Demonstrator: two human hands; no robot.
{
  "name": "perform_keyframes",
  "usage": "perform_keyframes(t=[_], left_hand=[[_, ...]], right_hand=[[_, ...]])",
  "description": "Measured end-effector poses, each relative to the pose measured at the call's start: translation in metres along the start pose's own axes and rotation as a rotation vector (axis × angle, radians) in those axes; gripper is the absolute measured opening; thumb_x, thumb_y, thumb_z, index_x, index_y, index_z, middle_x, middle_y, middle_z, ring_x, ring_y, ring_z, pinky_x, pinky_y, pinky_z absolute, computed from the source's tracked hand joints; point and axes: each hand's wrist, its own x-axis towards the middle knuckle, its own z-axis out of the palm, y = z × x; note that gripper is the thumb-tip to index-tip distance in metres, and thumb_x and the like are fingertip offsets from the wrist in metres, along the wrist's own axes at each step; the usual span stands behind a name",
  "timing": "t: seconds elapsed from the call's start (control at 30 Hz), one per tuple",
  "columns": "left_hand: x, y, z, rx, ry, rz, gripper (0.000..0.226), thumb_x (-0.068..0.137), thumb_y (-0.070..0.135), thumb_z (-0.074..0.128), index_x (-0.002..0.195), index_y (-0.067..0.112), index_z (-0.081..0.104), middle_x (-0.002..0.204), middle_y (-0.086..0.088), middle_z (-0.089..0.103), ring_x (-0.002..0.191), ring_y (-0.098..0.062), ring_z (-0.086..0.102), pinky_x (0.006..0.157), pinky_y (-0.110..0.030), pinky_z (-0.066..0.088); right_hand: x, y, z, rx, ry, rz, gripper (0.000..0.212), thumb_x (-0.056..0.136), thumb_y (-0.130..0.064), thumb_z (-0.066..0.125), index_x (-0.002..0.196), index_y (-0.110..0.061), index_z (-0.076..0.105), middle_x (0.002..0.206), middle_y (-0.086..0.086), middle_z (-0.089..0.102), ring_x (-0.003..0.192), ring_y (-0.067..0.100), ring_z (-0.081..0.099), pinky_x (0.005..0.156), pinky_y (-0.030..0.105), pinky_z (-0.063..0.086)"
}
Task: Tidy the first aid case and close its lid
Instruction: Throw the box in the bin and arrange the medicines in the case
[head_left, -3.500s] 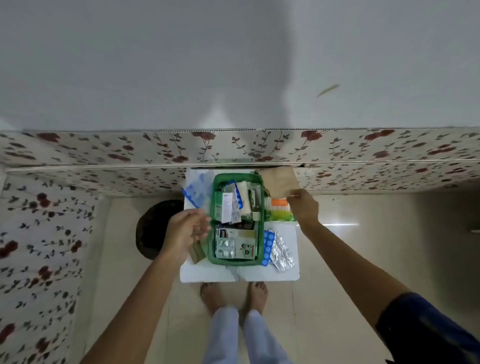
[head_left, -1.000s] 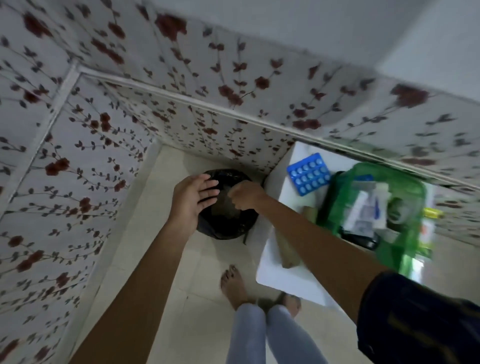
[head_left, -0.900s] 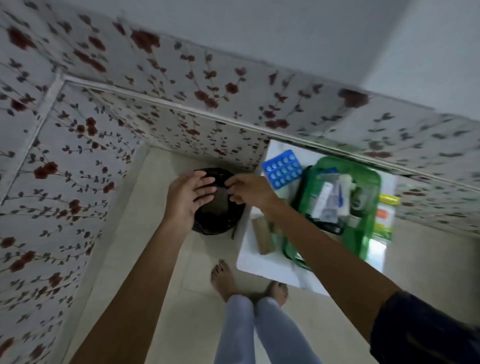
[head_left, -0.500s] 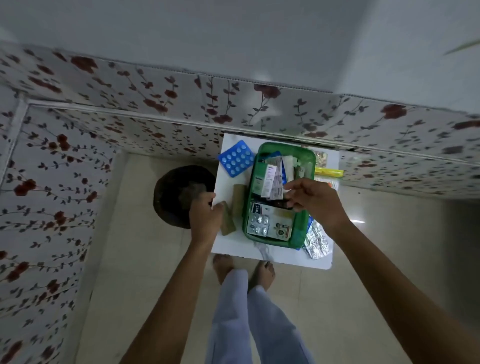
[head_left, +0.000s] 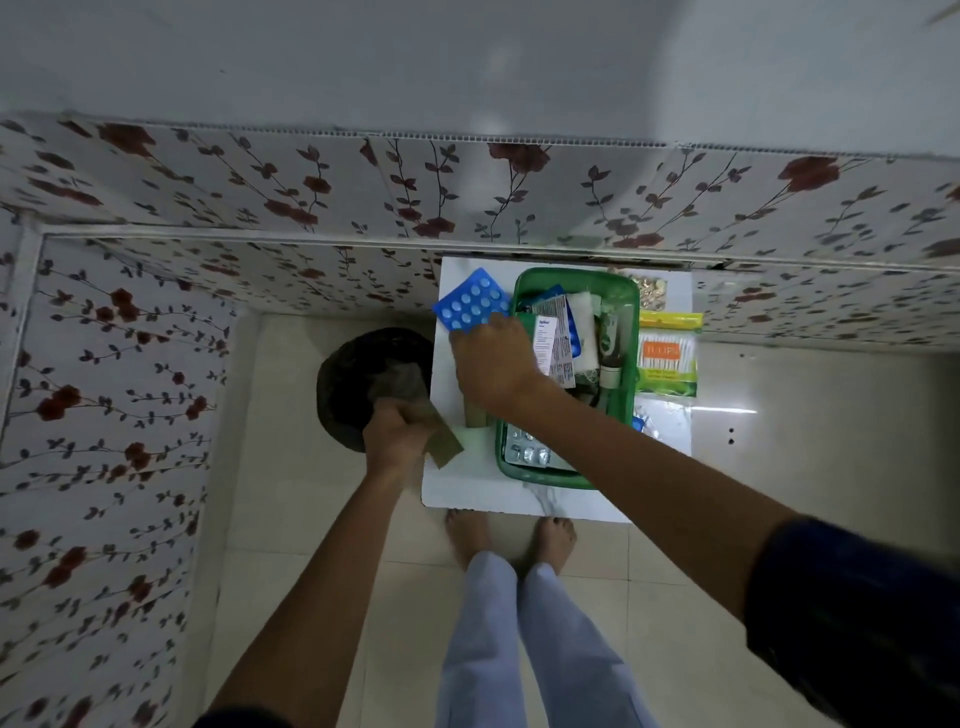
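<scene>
Left hand (head_left: 397, 436) closed on one brown paper piece (head_left: 441, 447) at white table (head_left: 524, 501) left edge; half second ago it rested there. Right hand (head_left: 493, 364), earlier over case, now fingers on one blue blister pack (head_left: 470, 305), far-left corner; grip unclear. One green plastic first aid case (head_left: 621, 291), table centre, open, crammed.
</scene>
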Motion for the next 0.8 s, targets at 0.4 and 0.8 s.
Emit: perform_keyframes(t=[0.4,0.8], left_hand=[[0.004,0.03,-0.049,-0.419,0.134,0.101,0.038,0.075,0.011,0.067,0.108,-0.001,0.054,0.107,-0.015,0.061,0.092,-0.021,0.061,0.062,-0.025,0.051],[0.028,0.015,-0.013,-0.439,-0.055,-0.068,0.023,0.084,0.007,0.057,0.106,0.008,0.054,0.095,-0.009,0.061,0.09,-0.023,0.059,0.063,-0.03,0.051]], right_hand=[[0.009,-0.013,0.006,0.023,-0.012,-0.059,0.039,0.089,-0.008,0.046,0.128,-0.007,0.041,0.115,0.016,0.061,0.101,0.032,0.061,0.068,0.034,0.043],[0.023,-0.019,0.035,-0.026,-0.298,-0.026,0.046,0.096,-0.014,0.039,0.141,-0.012,0.033,0.143,0.024,0.028,0.124,0.037,0.046,0.086,0.039,0.049]])
